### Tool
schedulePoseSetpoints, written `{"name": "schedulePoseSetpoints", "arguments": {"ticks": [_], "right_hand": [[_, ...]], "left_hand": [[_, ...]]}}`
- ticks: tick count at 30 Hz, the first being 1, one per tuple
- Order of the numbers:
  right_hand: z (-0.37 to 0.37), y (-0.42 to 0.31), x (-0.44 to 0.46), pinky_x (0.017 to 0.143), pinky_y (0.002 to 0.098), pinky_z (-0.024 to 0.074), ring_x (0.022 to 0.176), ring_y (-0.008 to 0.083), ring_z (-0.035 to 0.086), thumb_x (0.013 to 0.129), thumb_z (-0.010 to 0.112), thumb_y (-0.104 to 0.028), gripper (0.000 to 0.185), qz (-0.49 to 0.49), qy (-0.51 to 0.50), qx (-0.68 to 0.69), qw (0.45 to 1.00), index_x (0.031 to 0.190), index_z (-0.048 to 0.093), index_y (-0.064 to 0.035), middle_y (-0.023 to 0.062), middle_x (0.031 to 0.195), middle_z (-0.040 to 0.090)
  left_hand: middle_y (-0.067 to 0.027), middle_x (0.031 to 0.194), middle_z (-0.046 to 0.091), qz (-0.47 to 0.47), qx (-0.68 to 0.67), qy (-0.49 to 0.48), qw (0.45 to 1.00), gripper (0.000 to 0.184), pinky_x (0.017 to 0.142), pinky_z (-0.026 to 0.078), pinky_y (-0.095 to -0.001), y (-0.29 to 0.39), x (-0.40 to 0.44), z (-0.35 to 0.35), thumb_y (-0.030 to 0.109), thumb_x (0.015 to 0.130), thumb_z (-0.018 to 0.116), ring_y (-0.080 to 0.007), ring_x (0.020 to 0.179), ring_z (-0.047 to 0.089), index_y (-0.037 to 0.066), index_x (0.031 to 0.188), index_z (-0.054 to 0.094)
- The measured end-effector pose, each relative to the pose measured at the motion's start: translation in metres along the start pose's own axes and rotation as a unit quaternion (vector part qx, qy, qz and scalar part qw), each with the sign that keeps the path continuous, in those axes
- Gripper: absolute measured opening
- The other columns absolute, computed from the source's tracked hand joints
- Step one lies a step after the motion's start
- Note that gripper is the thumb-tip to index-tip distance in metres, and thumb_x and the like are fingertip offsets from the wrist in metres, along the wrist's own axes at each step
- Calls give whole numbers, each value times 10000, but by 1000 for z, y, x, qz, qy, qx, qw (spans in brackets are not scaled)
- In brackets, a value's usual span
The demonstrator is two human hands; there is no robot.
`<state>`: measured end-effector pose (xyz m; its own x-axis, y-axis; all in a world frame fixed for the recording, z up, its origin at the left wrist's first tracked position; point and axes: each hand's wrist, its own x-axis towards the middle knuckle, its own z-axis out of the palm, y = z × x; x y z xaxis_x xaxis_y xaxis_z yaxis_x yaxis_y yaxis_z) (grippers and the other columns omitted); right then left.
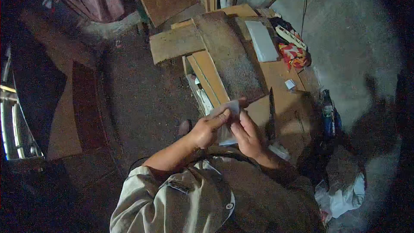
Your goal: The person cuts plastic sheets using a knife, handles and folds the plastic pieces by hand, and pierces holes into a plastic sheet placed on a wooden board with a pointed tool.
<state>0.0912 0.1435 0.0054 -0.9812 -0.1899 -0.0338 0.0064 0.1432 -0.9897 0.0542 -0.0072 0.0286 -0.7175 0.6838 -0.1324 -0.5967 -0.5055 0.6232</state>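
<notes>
A translucent plastic bag (233,107) is held between both hands, close in front of my body. My left hand (206,130) is closed, with the thumb pressed on the bag's upper left part. From the other side, my right hand (247,134) grips the same plastic, its fingers partly behind it. A bluish lower part of the bag hangs between the palms. Whether anything is inside the bag, I cannot tell. Just beyond the hands lies a dark, worn board (228,51), next to a narrow open wooden box (202,80) with white items in it.
A flat white plastic packet (262,41) lies on the wooden bench top (280,75), near a red and yellow cloth (294,56) and a small white square (290,84). A dark bottle (328,114) stands at the right. White plastic bags (345,198) lie on the lower right.
</notes>
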Motion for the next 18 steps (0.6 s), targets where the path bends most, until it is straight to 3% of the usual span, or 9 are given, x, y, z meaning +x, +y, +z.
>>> {"name": "schedulePoseSetpoints", "arguments": {"ticks": [3, 5, 7, 8, 12, 14, 15, 16, 18], "right_hand": [[4, 0, -6, 795, 311, 452, 893, 172, 552, 881, 479, -92, 316, 3, 18, 27, 999, 1180, 437, 1, 104, 996, 562], [0, -13, -9, 641, 259, 476, 739, 105, 546, 851, 523, -97, 272, 161, -13, 113, 980, 1104, 465, -12, 66, 895, 558], [1, -12, -7, 595, 237, 463, 697, 78, 529, 837, 536, -94, 254, 144, -9, 112, 983, 1071, 472, -19, 45, 858, 548], [1, -12, -5, 548, 214, 450, 654, 50, 511, 823, 550, -92, 236, 127, -4, 111, 986, 1039, 478, -26, 24, 820, 538], [-1, -11, -2, 564, 227, 454, 675, 62, 515, 799, 578, -89, 201, 81, 18, 169, 982, 972, 498, -27, 9, 806, 543], [-6, -6, 3, 560, 225, 450, 679, 63, 515, 800, 590, -99, 181, 51, 48, 115, 991, 948, 511, -28, 4, 786, 548], [-9, -5, 5, 557, 222, 446, 682, 63, 516, 802, 601, -108, 165, 21, 78, 59, 995, 924, 524, -29, 0, 767, 553], [-13, -11, 3, 595, 214, 454, 704, 63, 535, 849, 586, -132, 139, 70, 69, 111, 989, 933, 536, -33, 0, 808, 571], [-17, -14, 3, 566, 208, 439, 675, 57, 524, 839, 602, -141, 149, 63, 89, 117, 987, 925, 538, -37, -1, 776, 566]], "left_hand": [[-110, 1259, 460, -13, -25, -7, 1000, 475, 986, 355, -336, 3, -3, -7, 286, 959, 380, -212, 1151, 452, 43, 1362, 322], [-113, 1265, 459, -32, -45, -11, 998, 477, 984, 357, -341, 1, -2, -10, 288, 960, 372, -218, 1159, 448, 31, 1359, 321], [-122, 1279, 454, 57, -8, 24, 998, 482, 971, 369, -347, -5, 3, -10, 286, 963, 367, -223, 1163, 449, 12, 1356, 314], [-122, 1279, 454, 57, -8, 24, 998, 482, 971, 369, -347, -3, 3, -10, 286, 963, 367, -223, 1163, 449, 12, 1356, 314], [-125, 1290, 448, 86, 4, 34, 996, 471, 966, 370, -342, 2, -1, -9, 272, 965, 369, -219, 1170, 441, 6, 1351, 324], [-126, 1294, 443, 88, 9, 49, 995, 463, 965, 368, -336, 1, -1, -11, 265, 966, 368, -212, 1170, 438, 4, 1347, 332], [-122, 1256, 475, 121, 114, 72, 983, 436, 953, 373, -328, 0, 0, -16, 246, 962, 390, -196, 1145, 454, 1, 1323, 372], [-117, 1219, 508, 151, 218, 95, 959, 410, 942, 378, -321, 0, 0, -19, 228, 959, 412, -180, 1120, 469, -1, 1299, 412], [-103, 1152, 545, 126, 227, 129, 957, 358, 913, 395, -310, -3, -3, -23, 194, 947, 445, -162, 1060, 501, -6, 1243, 462]]}}
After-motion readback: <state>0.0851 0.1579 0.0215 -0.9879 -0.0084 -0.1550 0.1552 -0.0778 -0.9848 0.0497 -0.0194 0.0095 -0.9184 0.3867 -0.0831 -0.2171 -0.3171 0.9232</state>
